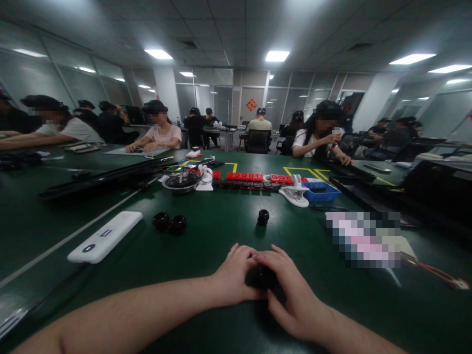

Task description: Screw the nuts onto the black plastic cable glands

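Near the table's front edge, my left hand and my right hand are curled from both sides around a dark black part. Fingers cover much of it, so its full shape is hidden. Straight ahead of my hands stands a small, glossy black ribbed round part. Off to the left, a pair of similar black round parts sit side by side, touching or nearly so.
A white power-bank-like device with a cable lies left. Further back are a red-and-black strip, a wire-filled round dish, a white clip and a blue tray. Long black housings flank both sides. Other people sit around the green table.
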The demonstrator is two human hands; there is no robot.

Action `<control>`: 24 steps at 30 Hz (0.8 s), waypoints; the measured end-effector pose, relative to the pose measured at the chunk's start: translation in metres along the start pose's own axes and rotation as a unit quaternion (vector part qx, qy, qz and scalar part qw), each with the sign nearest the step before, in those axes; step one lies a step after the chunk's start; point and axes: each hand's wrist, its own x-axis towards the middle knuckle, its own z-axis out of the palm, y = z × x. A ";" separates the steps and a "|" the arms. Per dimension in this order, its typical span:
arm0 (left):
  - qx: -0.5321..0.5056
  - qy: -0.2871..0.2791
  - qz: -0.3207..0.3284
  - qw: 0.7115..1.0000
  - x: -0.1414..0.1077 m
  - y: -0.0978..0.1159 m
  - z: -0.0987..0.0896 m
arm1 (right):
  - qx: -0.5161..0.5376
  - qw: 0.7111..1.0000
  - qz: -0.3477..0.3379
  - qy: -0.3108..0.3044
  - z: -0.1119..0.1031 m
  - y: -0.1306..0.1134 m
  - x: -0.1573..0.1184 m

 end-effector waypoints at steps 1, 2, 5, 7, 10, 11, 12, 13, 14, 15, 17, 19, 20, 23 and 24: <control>-0.002 0.001 0.000 1.000 0.000 0.000 0.000 | -0.008 1.000 -0.004 0.004 -0.002 0.000 0.000; -0.002 0.000 0.001 1.000 0.000 0.000 0.000 | -0.022 1.000 0.005 0.012 -0.004 0.001 -0.001; 0.004 -0.001 0.002 1.000 -0.001 0.000 -0.001 | -0.067 0.995 0.070 0.029 -0.005 0.005 0.000; 0.005 -0.004 0.005 1.000 -0.001 0.000 -0.001 | -0.081 0.991 0.110 0.012 -0.004 0.008 0.001; 0.010 -0.006 0.005 1.000 -0.001 0.000 -0.001 | -0.065 0.989 0.130 -0.033 -0.001 0.007 0.003; 0.013 -0.006 0.004 1.000 -0.001 0.001 -0.001 | -0.046 0.991 0.121 -0.046 -0.001 0.005 0.003; 0.015 -0.006 0.003 1.000 -0.001 0.001 -0.001 | -0.023 0.993 0.102 -0.056 -0.002 0.004 0.004; 0.015 -0.007 0.002 1.000 -0.001 0.001 -0.001 | -0.001 0.995 0.078 -0.062 -0.003 0.002 0.004; 0.013 -0.008 0.002 1.000 -0.001 0.002 -0.002 | 0.015 0.996 0.054 -0.062 -0.004 0.000 0.003; 0.011 -0.010 0.002 1.000 0.000 0.002 -0.002 | 0.023 0.997 0.038 -0.056 -0.005 -0.001 0.003; 0.007 -0.014 0.005 1.000 0.000 0.002 -0.003 | 0.009 0.998 0.046 -0.036 -0.005 -0.001 0.003; 0.006 -0.015 0.008 1.000 0.000 0.001 -0.002 | -0.014 0.995 0.097 -0.029 -0.004 0.002 0.002; 0.006 -0.013 0.009 1.000 0.000 0.001 -0.002 | -0.022 0.991 0.126 -0.034 -0.003 0.004 0.002; 0.012 -0.008 0.011 1.000 0.001 0.000 0.000 | -0.013 0.986 0.156 -0.053 0.000 0.007 0.001; 0.014 -0.006 0.010 1.000 0.001 0.000 0.001 | 0.002 0.988 0.142 -0.059 0.000 0.007 0.001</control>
